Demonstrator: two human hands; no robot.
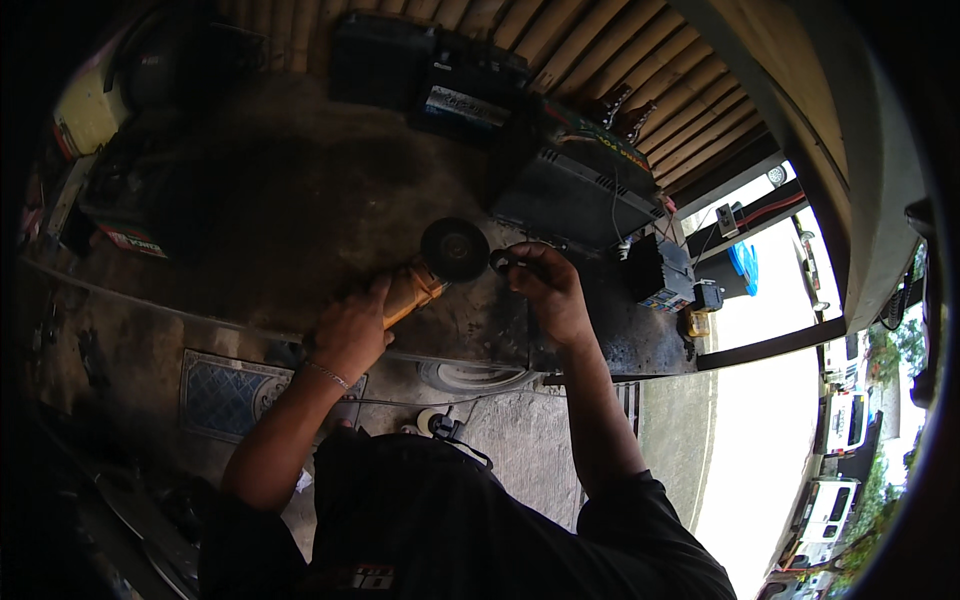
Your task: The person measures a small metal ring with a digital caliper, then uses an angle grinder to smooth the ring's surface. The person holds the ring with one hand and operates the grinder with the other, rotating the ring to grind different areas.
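Note:
An angle grinder (408, 297) with a yellow-orange body lies in the grip of my left hand (350, 330), fingers wrapped round it. Its round dark disc (454, 250) faces up over the dark workbench (330, 220). Just right of the disc, my right hand (548, 290) is closed on a small dark ring-ended part (500, 262), pinched between thumb and fingers. A narrow gap shows between that part and the disc's edge. Most of the part is hidden by my fingers, so its exact kind does not show.
Car batteries (462, 100) and a black vented box (575, 200) stand along the back by a slatted wall. A smaller dark battery (660, 275) sits near the bench's right end. Below the front edge are a wheel (475, 377) and a patterned mat (225, 395).

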